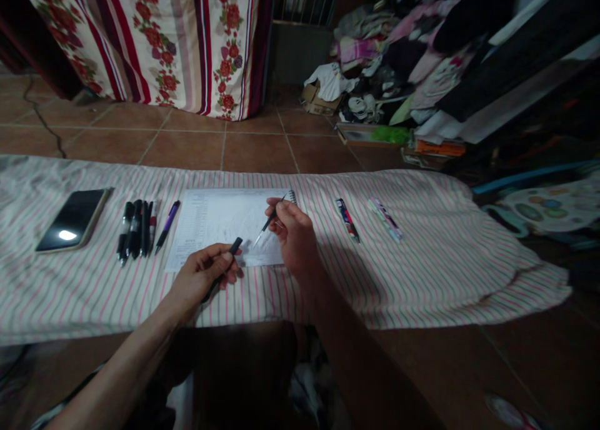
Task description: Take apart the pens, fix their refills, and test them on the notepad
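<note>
My right hand [294, 235] pinches a thin pen part [269, 220], its tip pointing down at a printed sheet [220, 224] on a spiral notebook. My left hand [204, 274] is closed on a black pen barrel [229, 255] just below the sheet's near edge. Both hands hover over a striped cloth [422, 261] spread on the floor. Left of the sheet lies a row of several black pens [135, 230] and a purple pen [167, 225].
A dark phone [72, 220] lies at the cloth's left end. Two more pens [347, 219] [385, 218] lie right of the notebook. A floral curtain [164, 42] hangs behind, and a heap of clothes [398, 61] fills the back right on the tiled floor.
</note>
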Demonstrator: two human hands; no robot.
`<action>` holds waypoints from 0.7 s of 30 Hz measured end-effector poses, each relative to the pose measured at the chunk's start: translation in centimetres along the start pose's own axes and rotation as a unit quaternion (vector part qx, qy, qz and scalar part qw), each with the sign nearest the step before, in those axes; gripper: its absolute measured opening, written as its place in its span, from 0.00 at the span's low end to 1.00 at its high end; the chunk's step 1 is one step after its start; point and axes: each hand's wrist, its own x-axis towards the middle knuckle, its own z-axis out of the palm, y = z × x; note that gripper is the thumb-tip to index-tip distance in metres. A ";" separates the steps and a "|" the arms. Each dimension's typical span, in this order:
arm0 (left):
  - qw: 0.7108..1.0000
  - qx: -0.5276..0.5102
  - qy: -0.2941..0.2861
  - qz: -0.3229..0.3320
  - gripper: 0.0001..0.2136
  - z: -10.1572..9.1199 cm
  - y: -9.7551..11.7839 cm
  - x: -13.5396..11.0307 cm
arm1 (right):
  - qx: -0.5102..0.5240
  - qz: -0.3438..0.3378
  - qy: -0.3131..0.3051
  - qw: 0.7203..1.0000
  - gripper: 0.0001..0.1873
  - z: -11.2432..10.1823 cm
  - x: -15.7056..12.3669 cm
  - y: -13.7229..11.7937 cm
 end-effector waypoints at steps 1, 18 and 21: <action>1.000 0.004 0.003 -0.001 0.15 0.0 0.0 0.0 | -0.017 -0.001 0.003 1.000 0.11 0.0 0.0 0.1; 0.997 -0.016 0.064 -0.042 0.16 0.0 0.3 0.3 | -0.484 -0.085 -0.024 0.871 0.13 -1.9 1.3 3.3; 0.997 -0.016 0.068 -0.046 0.15 0.3 0.5 0.3 | -0.545 -0.104 -0.013 0.832 0.15 -1.9 1.1 3.4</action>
